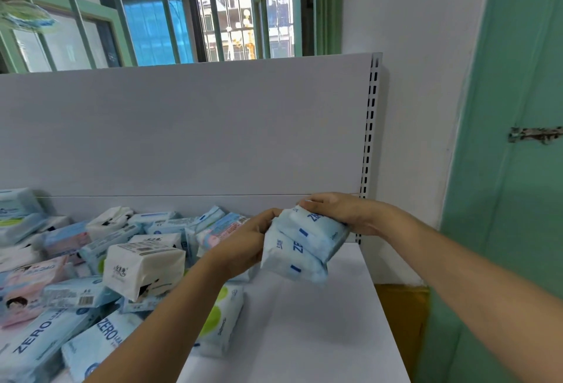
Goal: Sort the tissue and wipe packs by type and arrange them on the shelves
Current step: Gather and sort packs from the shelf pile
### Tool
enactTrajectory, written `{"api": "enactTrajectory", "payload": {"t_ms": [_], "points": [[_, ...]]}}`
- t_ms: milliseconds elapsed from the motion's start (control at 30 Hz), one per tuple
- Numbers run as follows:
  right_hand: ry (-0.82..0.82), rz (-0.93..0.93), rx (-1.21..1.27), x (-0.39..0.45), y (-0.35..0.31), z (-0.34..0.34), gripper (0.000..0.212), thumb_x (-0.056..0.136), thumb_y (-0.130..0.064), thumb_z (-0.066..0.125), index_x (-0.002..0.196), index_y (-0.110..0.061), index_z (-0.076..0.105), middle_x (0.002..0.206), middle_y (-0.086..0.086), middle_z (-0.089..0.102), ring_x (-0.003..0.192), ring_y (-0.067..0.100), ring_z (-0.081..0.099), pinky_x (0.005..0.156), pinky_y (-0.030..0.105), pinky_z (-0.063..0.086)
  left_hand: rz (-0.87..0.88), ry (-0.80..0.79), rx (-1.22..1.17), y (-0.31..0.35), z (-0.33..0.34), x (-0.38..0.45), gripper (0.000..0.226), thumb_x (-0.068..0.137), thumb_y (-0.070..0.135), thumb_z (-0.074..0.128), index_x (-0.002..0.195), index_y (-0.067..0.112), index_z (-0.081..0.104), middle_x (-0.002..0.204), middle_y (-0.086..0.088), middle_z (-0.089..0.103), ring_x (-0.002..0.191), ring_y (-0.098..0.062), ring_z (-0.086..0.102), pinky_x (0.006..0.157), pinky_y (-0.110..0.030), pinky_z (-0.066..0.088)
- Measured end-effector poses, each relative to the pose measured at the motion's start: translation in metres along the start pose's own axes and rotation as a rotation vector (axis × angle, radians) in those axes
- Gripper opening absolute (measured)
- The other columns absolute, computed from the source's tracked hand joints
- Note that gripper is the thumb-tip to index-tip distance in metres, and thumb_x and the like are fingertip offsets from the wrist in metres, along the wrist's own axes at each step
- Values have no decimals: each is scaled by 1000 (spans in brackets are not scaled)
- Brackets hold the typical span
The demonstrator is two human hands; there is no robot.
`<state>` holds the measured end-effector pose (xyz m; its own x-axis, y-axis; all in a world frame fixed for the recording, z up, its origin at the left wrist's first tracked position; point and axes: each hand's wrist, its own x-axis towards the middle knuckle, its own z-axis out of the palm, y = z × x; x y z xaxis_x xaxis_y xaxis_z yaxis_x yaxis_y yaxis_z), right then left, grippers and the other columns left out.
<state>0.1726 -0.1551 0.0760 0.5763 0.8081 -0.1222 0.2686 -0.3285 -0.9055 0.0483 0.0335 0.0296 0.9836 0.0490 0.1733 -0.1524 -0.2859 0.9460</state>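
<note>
Two light blue ZERO wipe packs are stacked together and held above the right part of the white shelf. My left hand grips their left end, and my right hand grips the top right end. A loose pile of packs covers the shelf's left half: more blue ZERO packs, a white tissue pack, pink packs and a green-dotted pack.
The shelf's grey back panel rises behind, with a slotted upright at its right end. A green door stands to the right, a barred window above. A yellow-brown box sits below the shelf's right edge.
</note>
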Motion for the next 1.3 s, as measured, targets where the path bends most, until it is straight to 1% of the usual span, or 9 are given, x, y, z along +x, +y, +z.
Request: {"api": "enactTrajectory", "payload": {"t_ms": [133,233,367,500,633,767,933,1100,1300], "points": [[-140,127,177,-1,8,12,66,91,-70,44,129,-19,63,124,11,69,109,26,65,105,46,46,-66,-67,-70,4,4,1,44,96,-3,58,136,15,59,127,-9,69,115,-24,67,94,-42,58],[-159,194,285,2,16,20,71,88,-74,45,127,-19,65,119,9,70,108,24,65,99,44,52,-143,-136,-77,2,4,4,41,97,3,57,133,20,61,120,-6,71,109,-23,69,80,-40,60],[-31,269,502,1,32,23,61,75,-62,66,108,-12,70,102,15,74,95,30,71,88,48,56,-415,22,-293,-1,12,10,21,93,20,66,112,11,69,109,-11,73,99,-24,73,83,-41,61],[110,325,631,3,44,22,51,69,-60,72,90,-13,70,86,11,73,84,27,67,82,40,53,-619,294,-546,1,22,13,12,97,20,62,99,9,63,95,-11,69,86,-25,70,54,-33,60],[292,350,593,12,45,20,55,86,-72,54,84,-19,70,77,6,71,78,22,64,71,31,49,-572,375,-774,15,27,18,53,98,49,53,114,-1,57,108,-22,69,95,-34,68,65,-44,59],[485,268,447,19,42,25,64,91,-73,43,109,-17,69,99,12,74,86,28,70,70,33,54,-532,258,-560,20,37,21,70,86,71,59,116,8,64,117,-19,70,106,-37,68,89,-54,56],[473,198,315,15,33,24,70,91,-75,38,126,-17,54,103,11,73,86,27,73,64,33,59,-450,262,-454,15,45,25,48,89,45,71,121,10,64,107,-12,77,105,-31,71,99,-50,53],[278,81,259,-5,38,6,50,93,-63,52,130,-28,53,110,2,73,101,23,71,92,39,57,-288,315,-576,9,56,29,44,93,32,69,126,4,61,112,-17,75,107,-33,71,98,-46,55],[334,-75,212,-9,49,-5,52,86,-62,62,128,-32,53,109,-9,71,91,9,71,68,19,55,-195,317,-524,7,74,27,54,89,32,68,135,9,55,123,-13,71,115,-29,67,95,-37,57]]}}
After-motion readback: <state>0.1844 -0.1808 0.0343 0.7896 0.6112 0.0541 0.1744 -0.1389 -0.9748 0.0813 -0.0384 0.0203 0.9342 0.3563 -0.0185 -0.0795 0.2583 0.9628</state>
